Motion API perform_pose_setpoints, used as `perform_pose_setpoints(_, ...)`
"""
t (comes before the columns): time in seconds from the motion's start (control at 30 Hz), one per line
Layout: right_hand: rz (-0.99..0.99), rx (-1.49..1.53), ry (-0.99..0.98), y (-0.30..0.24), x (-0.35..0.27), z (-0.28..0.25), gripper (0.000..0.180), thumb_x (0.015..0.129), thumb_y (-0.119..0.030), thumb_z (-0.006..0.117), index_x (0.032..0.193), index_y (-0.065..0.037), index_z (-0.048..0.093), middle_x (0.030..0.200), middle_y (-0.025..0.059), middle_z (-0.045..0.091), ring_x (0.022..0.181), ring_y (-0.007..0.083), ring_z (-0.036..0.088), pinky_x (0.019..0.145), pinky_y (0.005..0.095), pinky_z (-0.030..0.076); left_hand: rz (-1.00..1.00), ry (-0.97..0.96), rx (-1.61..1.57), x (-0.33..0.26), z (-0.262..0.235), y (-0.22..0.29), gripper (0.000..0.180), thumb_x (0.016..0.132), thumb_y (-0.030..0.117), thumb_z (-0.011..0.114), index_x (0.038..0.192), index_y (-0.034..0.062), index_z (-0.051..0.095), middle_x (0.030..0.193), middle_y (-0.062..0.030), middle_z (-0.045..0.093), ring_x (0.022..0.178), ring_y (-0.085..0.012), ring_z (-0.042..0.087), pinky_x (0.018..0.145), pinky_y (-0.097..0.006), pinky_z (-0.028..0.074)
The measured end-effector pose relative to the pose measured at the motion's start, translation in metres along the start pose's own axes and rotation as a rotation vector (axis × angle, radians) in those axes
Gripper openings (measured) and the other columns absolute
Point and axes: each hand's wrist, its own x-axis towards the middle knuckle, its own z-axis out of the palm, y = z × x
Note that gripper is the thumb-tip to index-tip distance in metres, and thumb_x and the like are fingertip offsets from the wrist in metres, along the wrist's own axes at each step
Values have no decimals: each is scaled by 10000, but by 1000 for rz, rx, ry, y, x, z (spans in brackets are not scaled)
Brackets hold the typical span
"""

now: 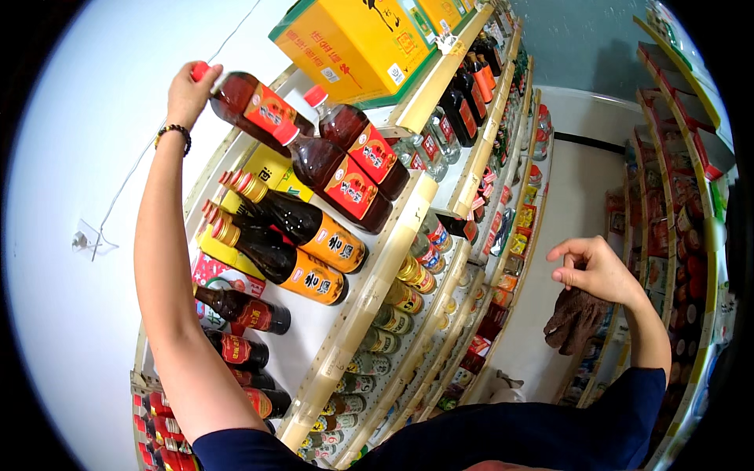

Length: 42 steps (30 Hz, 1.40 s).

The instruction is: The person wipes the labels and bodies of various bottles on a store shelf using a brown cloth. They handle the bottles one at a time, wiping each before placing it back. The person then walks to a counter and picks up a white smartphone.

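High at the left, my left hand grips the red cap of a large plastic bottle of dark reddish-brown liquid with a red label. The bottle is tilted and stands out behind two matching bottles, a near one and one farther along, on the top shelf. A dark bracelet circles my left wrist. Over the aisle at the right, my right hand is closed, thumb and forefinger curled toward each other. A crumpled brown cloth hangs from it, and the fingers around the cloth are partly hidden.
Dark glass bottles with orange labels and smaller red-labelled ones share the top shelf. A yellow and green carton sits higher up. Lower shelves hold rows of bottles. Another stocked rack lines the aisle's right side.
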Motion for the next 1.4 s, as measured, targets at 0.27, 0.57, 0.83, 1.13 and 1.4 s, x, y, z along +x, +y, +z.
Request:
perform_pose_setpoints(0.27,51,73,-9,35,11,5,205,814,-115,665,964,16,614,561,4,545,542,42,483,526,232,409,-289,-438,-241,-15,74,15,366,790,302,708,968,25,547,707,-33,585,557,-94,539,481,-216,440)
perform_pose_setpoints(0.57,89,117,-100,58,30,12,192,821,-116,656,971,0,622,576,10,561,560,54,519,533,237,415,-462,-753,-385,-25,113,22,251,791,143,700,901,14,515,747,-77,610,621,-156,616,568,-252,534)
perform_pose_setpoints(0.83,-231,-77,-190,59,97,29,243,816,-155,645,1002,-1,614,701,67,624,646,125,593,600,296,461,-437,-775,-441,-27,117,26,231,780,40,648,956,-12,510,741,-92,609,620,-159,614,560,-247,529)
perform_pose_setpoints(1.13,-558,-320,254,5,254,99,323,808,-229,620,956,50,555,862,223,617,860,377,594,760,427,464,-382,-848,-312,-29,112,35,246,820,56,625,1032,35,504,835,-86,649,732,-133,654,620,-207,551)
perform_pose_setpoints(1.4,-400,-454,164,-28,294,109,468,757,-295,690,985,60,487,871,249,622,895,399,595,765,446,469,-270,-809,-300,-34,116,27,205,828,83,622,992,8,525,827,-87,641,706,-131,642,621,-212,541)
